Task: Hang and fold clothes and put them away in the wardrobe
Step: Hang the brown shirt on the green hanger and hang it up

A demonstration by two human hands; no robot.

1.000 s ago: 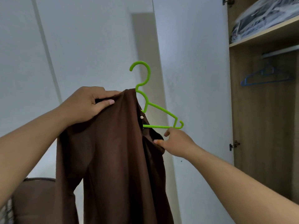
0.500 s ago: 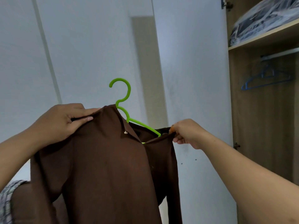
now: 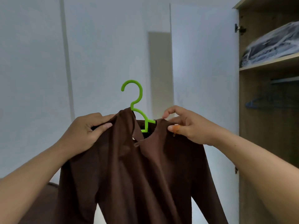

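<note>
A brown long-sleeved shirt (image 3: 142, 172) hangs in front of me on a bright green plastic hanger (image 3: 137, 104), whose hook sticks up above the collar. My left hand (image 3: 85, 131) grips the shirt's left shoulder, thumb on top of the cloth. My right hand (image 3: 184, 125) pinches the right shoulder at the collar, where the hanger's arm disappears under the fabric. Both shoulders of the shirt sit over the hanger. The sleeves hang down and run out of the bottom of the view.
The open wardrobe (image 3: 262, 143) stands at the right, its white door (image 3: 203, 78) swung out behind my right hand. Inside it a blue hanger (image 3: 257, 103) hangs on a rail under a shelf (image 3: 268, 63) that holds plastic-wrapped bundles (image 3: 271, 47). White panels fill the background.
My right hand pulled the shirt's right shoulder up and over the hanger's bare arm, then shifted to the collar. The hanger and shirt moved to the centre, and the view tilted down.
</note>
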